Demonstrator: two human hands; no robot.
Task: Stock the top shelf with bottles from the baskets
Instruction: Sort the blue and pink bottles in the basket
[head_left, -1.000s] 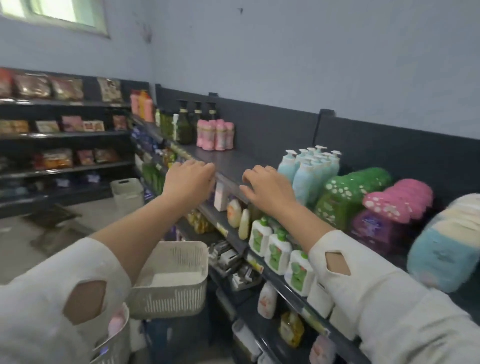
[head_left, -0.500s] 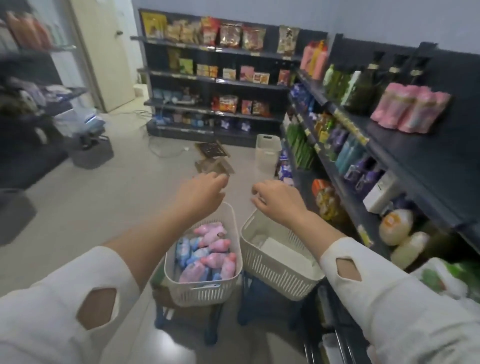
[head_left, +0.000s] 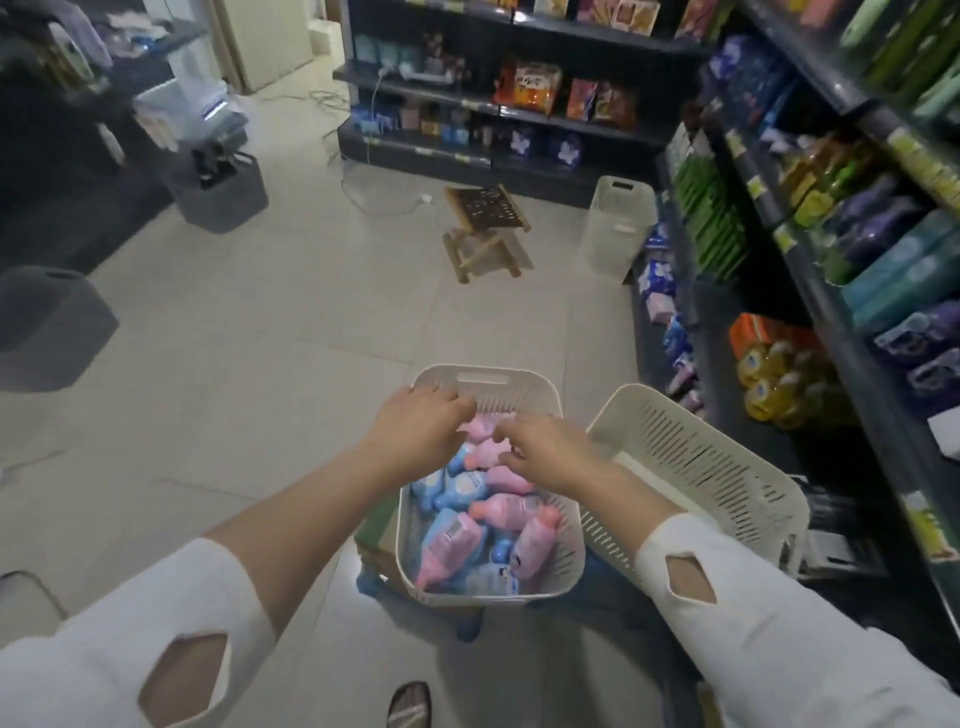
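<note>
A white slotted basket (head_left: 569, 566) on a low blue stand holds several pink and blue bottles (head_left: 501, 506) lying on their sides. My left hand (head_left: 423, 426) hovers over the basket's far end with fingers curled loosely downward. My right hand (head_left: 545, 449) is just right of it, over the pink bottles, fingers bent and reaching down; neither hand holds a bottle. A second white basket (head_left: 727, 467) stands tilted to the right, with no bottles showing inside. The top shelf is out of view.
Dark shelving (head_left: 852, 291) stocked with packs and bottles runs along the right. A small wooden stool (head_left: 485, 231) and a tall white bin (head_left: 618, 223) stand ahead on the tiled floor. Grey bins (head_left: 218, 192) sit to the left.
The view swung down from the shelf to the baskets. Both hands dropped from the shelf edge and now hang over the bottle-filled basket.
</note>
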